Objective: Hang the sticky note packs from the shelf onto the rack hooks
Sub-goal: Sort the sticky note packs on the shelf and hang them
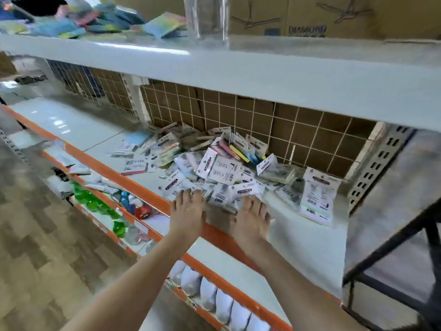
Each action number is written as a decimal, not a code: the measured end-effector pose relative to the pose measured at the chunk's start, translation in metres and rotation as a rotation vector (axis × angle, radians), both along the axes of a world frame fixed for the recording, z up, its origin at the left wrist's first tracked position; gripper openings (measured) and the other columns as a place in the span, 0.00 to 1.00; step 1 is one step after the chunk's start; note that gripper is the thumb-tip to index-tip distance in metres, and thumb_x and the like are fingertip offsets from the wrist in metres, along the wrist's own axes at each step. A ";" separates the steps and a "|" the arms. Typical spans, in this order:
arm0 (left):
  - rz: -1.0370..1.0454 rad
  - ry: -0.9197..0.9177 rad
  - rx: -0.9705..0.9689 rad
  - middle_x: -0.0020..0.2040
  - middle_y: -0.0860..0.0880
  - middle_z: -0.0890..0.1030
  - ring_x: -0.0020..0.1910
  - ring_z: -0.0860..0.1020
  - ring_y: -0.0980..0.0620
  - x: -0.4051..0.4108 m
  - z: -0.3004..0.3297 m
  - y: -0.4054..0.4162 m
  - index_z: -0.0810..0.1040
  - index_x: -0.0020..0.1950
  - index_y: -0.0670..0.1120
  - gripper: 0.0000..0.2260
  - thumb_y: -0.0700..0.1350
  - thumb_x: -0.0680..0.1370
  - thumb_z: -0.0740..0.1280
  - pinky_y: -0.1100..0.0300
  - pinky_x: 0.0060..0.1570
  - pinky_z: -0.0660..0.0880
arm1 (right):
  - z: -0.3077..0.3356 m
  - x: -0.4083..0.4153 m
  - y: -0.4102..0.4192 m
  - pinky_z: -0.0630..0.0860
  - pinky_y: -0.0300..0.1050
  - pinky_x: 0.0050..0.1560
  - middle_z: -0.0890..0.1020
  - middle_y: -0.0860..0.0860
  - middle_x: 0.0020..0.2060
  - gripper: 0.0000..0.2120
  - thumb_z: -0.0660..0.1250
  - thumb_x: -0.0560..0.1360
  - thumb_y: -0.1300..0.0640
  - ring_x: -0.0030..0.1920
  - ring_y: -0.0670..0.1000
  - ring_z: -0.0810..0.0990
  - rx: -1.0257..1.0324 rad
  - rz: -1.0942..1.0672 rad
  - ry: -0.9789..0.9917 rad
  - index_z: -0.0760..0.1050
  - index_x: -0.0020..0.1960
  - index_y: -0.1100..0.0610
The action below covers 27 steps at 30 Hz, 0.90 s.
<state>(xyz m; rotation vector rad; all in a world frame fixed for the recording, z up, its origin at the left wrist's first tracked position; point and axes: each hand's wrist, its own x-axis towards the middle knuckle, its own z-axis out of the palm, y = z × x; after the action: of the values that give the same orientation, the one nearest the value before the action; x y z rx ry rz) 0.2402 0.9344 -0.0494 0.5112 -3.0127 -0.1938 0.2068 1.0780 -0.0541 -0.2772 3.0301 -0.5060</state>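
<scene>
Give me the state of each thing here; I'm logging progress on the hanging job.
Sticky note packs: loose heap on the shelf, none hung.
Shelf: bare to the left of the heap.
Left hand: open, palm down, fingertips on the front packs.
Right hand: open, palm down, on the heap's front edge.
Grid panel: no hooks visible.
Clear bottle: upright on the upper shelf.

The brown cardboard box (307, 15) on the top white shelf carries dark printed lettering that seems to read "DIAMOND" (blurred, so not certain), beside line drawings of ceiling fans. The white header cards of the heaped sticky note packs (214, 170) bear dark logo bands and barcodes, too smeared to read.
</scene>
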 end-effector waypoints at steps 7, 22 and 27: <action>-0.039 0.059 -0.096 0.71 0.41 0.64 0.72 0.62 0.41 -0.025 -0.018 -0.016 0.59 0.72 0.44 0.28 0.54 0.77 0.64 0.44 0.64 0.64 | -0.015 -0.006 0.004 0.61 0.49 0.68 0.65 0.50 0.70 0.25 0.64 0.75 0.57 0.70 0.54 0.62 -0.064 -0.089 0.141 0.61 0.70 0.54; -0.244 0.443 0.086 0.45 0.48 0.81 0.46 0.79 0.42 -0.012 -0.025 -0.027 0.80 0.50 0.46 0.16 0.40 0.65 0.78 0.49 0.44 0.73 | -0.019 -0.006 0.000 0.67 0.53 0.60 0.75 0.55 0.63 0.20 0.63 0.74 0.59 0.63 0.59 0.70 -0.014 -0.130 0.279 0.70 0.66 0.60; -0.330 0.533 0.127 0.45 0.46 0.82 0.44 0.81 0.41 -0.007 -0.015 -0.028 0.82 0.50 0.43 0.12 0.36 0.67 0.75 0.48 0.42 0.76 | -0.019 -0.001 0.001 0.71 0.55 0.58 0.78 0.56 0.59 0.21 0.65 0.72 0.63 0.60 0.61 0.73 -0.095 -0.113 0.334 0.72 0.65 0.59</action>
<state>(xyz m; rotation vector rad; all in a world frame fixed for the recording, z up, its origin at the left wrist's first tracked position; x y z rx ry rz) 0.2327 0.9065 -0.0648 -0.0414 -2.5435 -0.4613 0.2054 1.0794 -0.0730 -0.2156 3.3660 -0.6755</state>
